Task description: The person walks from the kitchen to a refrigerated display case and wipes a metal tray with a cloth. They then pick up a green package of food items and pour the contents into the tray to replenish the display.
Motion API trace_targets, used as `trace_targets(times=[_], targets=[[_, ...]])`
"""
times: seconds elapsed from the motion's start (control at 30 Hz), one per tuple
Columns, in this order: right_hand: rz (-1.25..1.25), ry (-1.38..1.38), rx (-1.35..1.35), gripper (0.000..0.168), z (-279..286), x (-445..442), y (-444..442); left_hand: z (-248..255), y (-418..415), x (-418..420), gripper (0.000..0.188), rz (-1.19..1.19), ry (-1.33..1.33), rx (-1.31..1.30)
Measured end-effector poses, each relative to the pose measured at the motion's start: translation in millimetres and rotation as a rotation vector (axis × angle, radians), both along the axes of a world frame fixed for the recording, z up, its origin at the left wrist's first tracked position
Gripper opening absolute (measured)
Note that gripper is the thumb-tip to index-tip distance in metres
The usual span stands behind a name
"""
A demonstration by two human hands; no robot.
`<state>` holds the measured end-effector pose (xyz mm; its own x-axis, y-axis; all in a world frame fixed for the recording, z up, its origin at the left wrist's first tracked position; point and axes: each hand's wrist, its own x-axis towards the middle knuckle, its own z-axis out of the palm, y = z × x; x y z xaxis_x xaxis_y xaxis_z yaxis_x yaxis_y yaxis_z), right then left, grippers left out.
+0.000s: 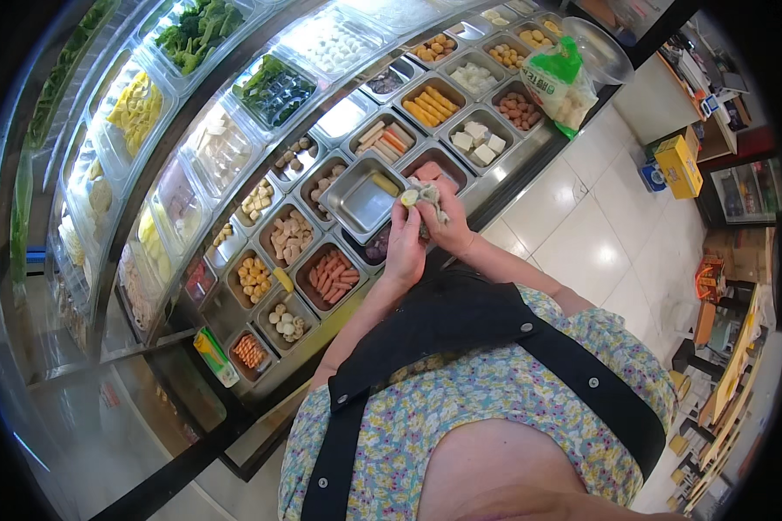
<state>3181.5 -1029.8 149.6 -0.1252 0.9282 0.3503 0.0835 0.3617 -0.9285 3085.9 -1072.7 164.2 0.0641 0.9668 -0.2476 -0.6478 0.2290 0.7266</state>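
My left hand (406,251) pinches a yellow cylindrical food piece (409,197), its pale round end facing up. My right hand (451,218) meets it from the right, gripping a crumpled grey-white cloth (434,200) against the piece. Just beyond my fingers, a steel pan (358,207) sits on top of other pans, holding one yellow stick-shaped piece (385,183). Pink blocks (428,171) fill a pan partly covered by my right hand. Dark purple food (378,244) shows in a pan beside my left hand.
Steel pans hold small sausages (332,273), white tofu-like cubes (477,142) and yellow rolls (431,106). A yellow piece (283,280) lies across pan rims. A green-and-white bag (560,84) stands at the far right corner. Clear tubs of broccoli (195,32) line the glass case; tiled floor (606,202) lies right.
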Motion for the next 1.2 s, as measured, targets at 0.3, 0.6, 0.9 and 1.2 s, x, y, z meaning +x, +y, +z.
trace_targets(times=[0.3,0.6,0.9,1.2], targets=[[0.144,0.397,-0.361,0.018,11.7,-7.2,12.5,3.5,0.4,-14.6,0.026,0.109,-0.044,0.075],[0.188,0.072,0.004,0.038,20.8,-18.0,3.8,-4.1,-0.7,-20.4,0.042,0.021,-0.049,0.086],[0.08,0.382,-0.465,0.02,15.9,-18.7,17.7,2.0,5.9,-25.0,0.036,0.003,-0.012,-0.074],[0.423,0.903,-0.89,0.057,10.3,0.4,27.6,19.5,9.6,-35.1,0.03,-0.044,-0.294,-0.205]])
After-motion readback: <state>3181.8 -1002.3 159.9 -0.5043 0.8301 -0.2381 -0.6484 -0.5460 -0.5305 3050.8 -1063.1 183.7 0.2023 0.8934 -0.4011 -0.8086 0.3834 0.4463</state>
